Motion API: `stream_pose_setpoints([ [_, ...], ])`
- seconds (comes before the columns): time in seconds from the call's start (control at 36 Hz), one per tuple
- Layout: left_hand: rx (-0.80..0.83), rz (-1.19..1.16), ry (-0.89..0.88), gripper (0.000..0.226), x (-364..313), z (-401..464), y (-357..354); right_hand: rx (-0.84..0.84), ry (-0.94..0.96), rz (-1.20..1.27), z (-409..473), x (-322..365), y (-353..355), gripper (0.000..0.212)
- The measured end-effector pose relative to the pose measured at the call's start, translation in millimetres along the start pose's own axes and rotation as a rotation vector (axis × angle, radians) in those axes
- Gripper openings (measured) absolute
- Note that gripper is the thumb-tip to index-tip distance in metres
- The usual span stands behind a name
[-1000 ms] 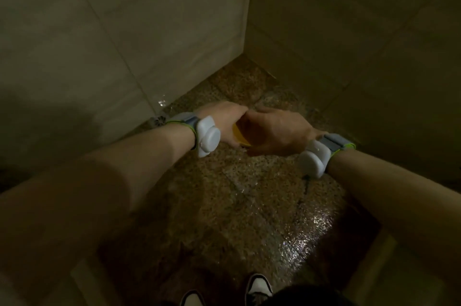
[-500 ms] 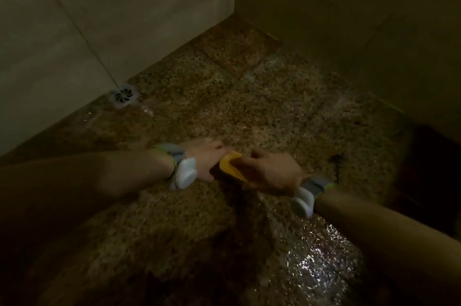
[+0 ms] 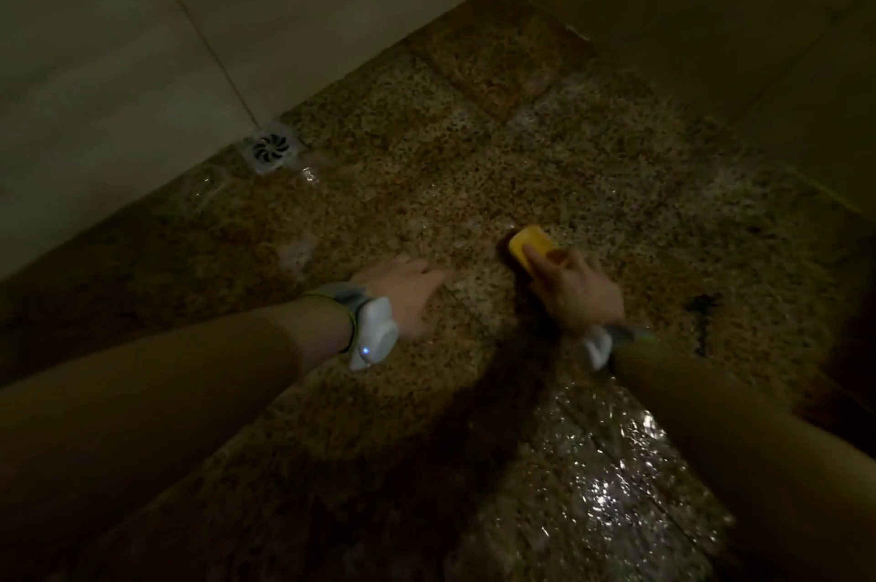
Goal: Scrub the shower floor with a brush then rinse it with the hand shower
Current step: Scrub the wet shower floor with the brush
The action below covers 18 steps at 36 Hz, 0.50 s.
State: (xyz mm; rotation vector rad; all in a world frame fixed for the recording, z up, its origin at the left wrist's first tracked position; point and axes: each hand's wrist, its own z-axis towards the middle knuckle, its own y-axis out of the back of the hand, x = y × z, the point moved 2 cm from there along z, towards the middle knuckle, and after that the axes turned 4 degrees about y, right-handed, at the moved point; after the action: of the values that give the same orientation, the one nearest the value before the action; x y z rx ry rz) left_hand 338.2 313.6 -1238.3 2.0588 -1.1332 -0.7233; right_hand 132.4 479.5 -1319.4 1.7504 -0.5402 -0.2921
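Two hands that met over the brush a second ago now work apart. Head view: your right hand (image 3: 576, 292) grips the small yellow block-shaped scrubbing brush (image 3: 531, 244), fingers curled over its rear half, and holds it down on the speckled brown granite shower floor (image 3: 474, 164) toward the right of centre. Your left hand (image 3: 410, 292) has let go of the brush; it lies nearly flat, fingers extended and holding nothing, on or just above the floor to the brush's left, apart from it. You have also dropped lower, so that the square metal floor drain (image 3: 271, 148) at the foot of the pale tiled left wall (image 3: 118, 59) now shows plainly. Judged from this, the handover to one hand is finished and the scrubbing step is in hand; rinsing has not begun.

Same view, what you cannot read: the brush's underside and bristles are hidden against the floor, and your fingers cover much of its back. Whether the left palm bears weight or hovers cannot be told. The hand shower is nowhere in view. Light is dim and the right wrist is blurred, so its white wrist device (image 3: 598, 346) is only a smear, unlike the left one (image 3: 377, 337). A dark mark (image 3: 704, 304) on the floor at right cannot be identified. Wet glints (image 3: 616, 486) show near the bottom edge; your body's shadow darkens the lower centre.
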Motion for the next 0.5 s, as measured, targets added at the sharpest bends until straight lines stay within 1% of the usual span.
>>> stream_pose_setpoints([
  [0.08, -0.031, -0.052, 0.034, 0.082, 14.7, -0.5, -1.8, -0.022, -0.111, 0.009, 15.7, 12.4, 4.5, 0.058],
  [0.11, -0.033, -0.062, 0.059, 0.083, 20.7, -0.6, -3.1, -0.027, -0.12, 0.026, 12.7, 24.0, 3.8, 0.058],
  [0.14, -0.039, -0.064, 0.083, 0.085, 26.3, 1.3, -2.8, -0.026, -0.087, 0.04, 7.3, 38.9, -0.4, 0.057],
  [0.22, -0.068, -0.054, 0.174, 0.086, 46.6, 3.6, -3.9, -0.026, 0.161, 0.084, -32.8, 109.5, -27.7, 0.054],
  [0.31, -0.043, -0.031, 0.238, 0.088, 57.1, 8.0, -1.3, -0.004, 0.449, 0.089, -74.9, 160.8, -43.3, 0.054],
  [0.36, -0.026, -0.024, 0.242, 0.09, 55.6, 13.9, 1.1, 0.016, 0.555, 0.065, -85.8, 157.3, -45.3, 0.053],
  [0.42, -0.028, -0.022, 0.233, 0.089, 55.3, 16.0, 0.9, 0.032, 0.58, 0.083, -81.7, 135.6, -43.0, 0.055],
  [0.47, -0.061, -0.012, 0.202, 0.082, 48.1, 19.4, 1.7, 0.033, 0.495, 0.073, -75.1, 91.6, -39.4, 0.055],
  [0.5, -0.064, 0.0, 0.191, 0.079, 45.3, 18.8, 2.6, 0.043, 0.403, 0.089, -69.5, 68.5, -34.1, 0.055],
])
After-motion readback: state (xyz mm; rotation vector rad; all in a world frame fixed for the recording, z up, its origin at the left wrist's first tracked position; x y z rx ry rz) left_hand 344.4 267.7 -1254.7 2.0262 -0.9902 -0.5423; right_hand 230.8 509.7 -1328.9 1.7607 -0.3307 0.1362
